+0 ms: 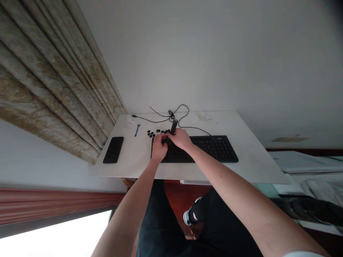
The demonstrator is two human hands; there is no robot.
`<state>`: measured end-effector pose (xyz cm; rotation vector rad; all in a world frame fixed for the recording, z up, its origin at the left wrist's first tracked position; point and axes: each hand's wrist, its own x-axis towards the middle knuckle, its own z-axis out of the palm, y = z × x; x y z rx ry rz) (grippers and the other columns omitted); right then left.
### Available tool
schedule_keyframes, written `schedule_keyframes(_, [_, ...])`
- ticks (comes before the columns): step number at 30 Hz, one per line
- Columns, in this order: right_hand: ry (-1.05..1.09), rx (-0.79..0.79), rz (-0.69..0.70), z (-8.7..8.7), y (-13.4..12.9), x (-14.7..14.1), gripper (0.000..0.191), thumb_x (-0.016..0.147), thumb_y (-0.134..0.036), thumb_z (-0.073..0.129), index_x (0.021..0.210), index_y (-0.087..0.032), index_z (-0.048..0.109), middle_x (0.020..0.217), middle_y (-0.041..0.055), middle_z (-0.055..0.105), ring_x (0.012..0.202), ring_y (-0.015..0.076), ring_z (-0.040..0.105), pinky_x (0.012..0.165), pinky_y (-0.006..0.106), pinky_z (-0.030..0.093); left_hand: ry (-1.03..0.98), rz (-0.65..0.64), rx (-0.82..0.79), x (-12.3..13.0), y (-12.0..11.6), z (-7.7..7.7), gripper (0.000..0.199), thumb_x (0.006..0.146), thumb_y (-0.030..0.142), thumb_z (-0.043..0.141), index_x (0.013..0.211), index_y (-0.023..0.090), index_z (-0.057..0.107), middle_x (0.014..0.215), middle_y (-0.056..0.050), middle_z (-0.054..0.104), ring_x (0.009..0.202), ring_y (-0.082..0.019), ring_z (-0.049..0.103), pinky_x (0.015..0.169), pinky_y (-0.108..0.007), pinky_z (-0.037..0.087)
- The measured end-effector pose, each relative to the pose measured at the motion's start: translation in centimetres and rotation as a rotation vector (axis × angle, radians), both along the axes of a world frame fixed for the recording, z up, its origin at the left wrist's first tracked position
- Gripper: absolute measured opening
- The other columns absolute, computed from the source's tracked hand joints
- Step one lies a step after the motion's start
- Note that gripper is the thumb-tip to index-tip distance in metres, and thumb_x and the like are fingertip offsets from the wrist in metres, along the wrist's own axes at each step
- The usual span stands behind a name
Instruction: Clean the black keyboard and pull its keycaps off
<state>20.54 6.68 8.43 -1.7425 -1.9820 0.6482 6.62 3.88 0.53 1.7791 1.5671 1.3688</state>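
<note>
As we look down, our left hand (159,148) and right hand (180,139) meet over the keyboard's (211,150) left end, fingers (164,140) curled close; we cannot tell what they pinch. Loose keycaps (151,134) lie just beyond, near an upright black cylinder (174,125).

My one feed comes from the head-worn camera, looking forward and down from above and behind the left hand (159,148) and right hand (180,139), its frame tilted, with the whole tabletop (222,123) beyond them.
</note>
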Motion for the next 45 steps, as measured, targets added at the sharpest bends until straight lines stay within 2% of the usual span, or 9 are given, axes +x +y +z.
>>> schedule_keyframes(7, [0.027,0.024,0.062,-0.7,-0.2,-0.5,0.021,0.092,-0.035,0.063,0.083,-0.018,0.072,0.084,0.0106,0.076,0.082,0.0252,0.072,0.066,0.028,0.048,0.051,-0.008,-0.007,0.0,0.0,0.2,0.044,0.070,-0.003,0.049,0.104,0.020,0.065,0.104,-0.007,0.066,0.106,-0.024,0.060,0.100,-0.043,0.050])
schedule_keyframes(13, [-0.017,0.051,0.127,-1.1,-0.1,-0.3,0.016,0.090,-0.026,0.065,0.078,-0.018,0.071,0.082,0.0122,0.075,0.081,0.0255,0.072,0.069,0.029,0.049,0.160,-0.019,-0.024,0.3,-0.2,0.8,0.043,0.072,0.001,0.057,0.111,0.019,0.065,0.112,-0.010,0.068,0.113,-0.028,0.061,0.103,-0.046,0.048])
schedule_keyframes(21, [0.014,0.053,0.228,-1.2,-0.1,0.3,0.012,0.090,-0.023,0.065,0.086,-0.018,0.074,0.086,0.0109,0.076,0.082,0.0239,0.071,0.070,0.028,0.048,0.318,-0.052,-0.070,0.8,-0.6,1.4,0.050,0.072,0.007,0.067,0.120,0.019,0.062,0.111,-0.013,0.071,0.112,-0.033,0.063,0.104,-0.049,0.045])
schedule_keyframes(25, [0.001,0.071,0.279,-1.1,0.1,0.5,0.014,0.091,-0.024,0.065,0.084,-0.016,0.074,0.085,0.0111,0.075,0.080,0.0237,0.071,0.068,0.028,0.047,0.363,-0.048,-0.099,0.7,-0.5,1.4,0.043,0.078,0.007,0.061,0.120,0.016,0.062,0.109,-0.013,0.071,0.110,-0.032,0.063,0.101,-0.049,0.046])
schedule_keyframes(28, [0.068,0.085,0.312,-1.4,-0.2,0.9,0.013,0.092,-0.021,0.063,0.088,-0.015,0.074,0.087,0.0104,0.076,0.080,0.0222,0.071,0.070,0.027,0.048,0.398,-0.048,-0.095,0.5,-0.4,1.2,0.033,0.083,0.005,0.052,0.112,0.016,0.065,0.105,-0.013,0.071,0.107,-0.030,0.064,0.098,-0.046,0.047])
schedule_keyframes(35, [0.163,0.080,0.254,-2.3,-2.1,1.0,0.013,0.095,-0.021,0.061,0.099,-0.017,0.073,0.090,0.0087,0.076,0.085,0.0203,0.073,0.076,0.026,0.050,0.456,-0.087,-0.070,0.4,-0.3,1.0,0.026,0.087,0.006,0.049,0.101,0.016,0.068,0.101,-0.013,0.070,0.106,-0.029,0.063,0.096,-0.044,0.046])
schedule_keyframes(41, [0.117,0.109,0.197,-2.7,-3.2,0.7,0.016,0.097,-0.024,0.059,0.098,-0.016,0.073,0.092,0.0122,0.077,0.089,0.0242,0.073,0.081,0.030,0.052,0.453,-0.094,-0.078,0.4,-0.4,1.0,0.031,0.085,0.005,0.050,0.106,0.019,0.069,0.105,-0.012,0.071,0.110,-0.029,0.061,0.098,-0.044,0.045])
schedule_keyframes(45, [0.167,0.160,0.231,-3.4,-3.8,0.9,0.017,0.096,-0.021,0.057,0.100,-0.018,0.073,0.098,0.0109,0.077,0.096,0.0243,0.073,0.088,0.032,0.053,0.445,-0.102,-0.094,0.4,-0.4,1.1,0.031,0.084,0.006,0.052,0.105,0.020,0.070,0.108,-0.010,0.072,0.111,-0.028,0.060,0.098,-0.044,0.044])
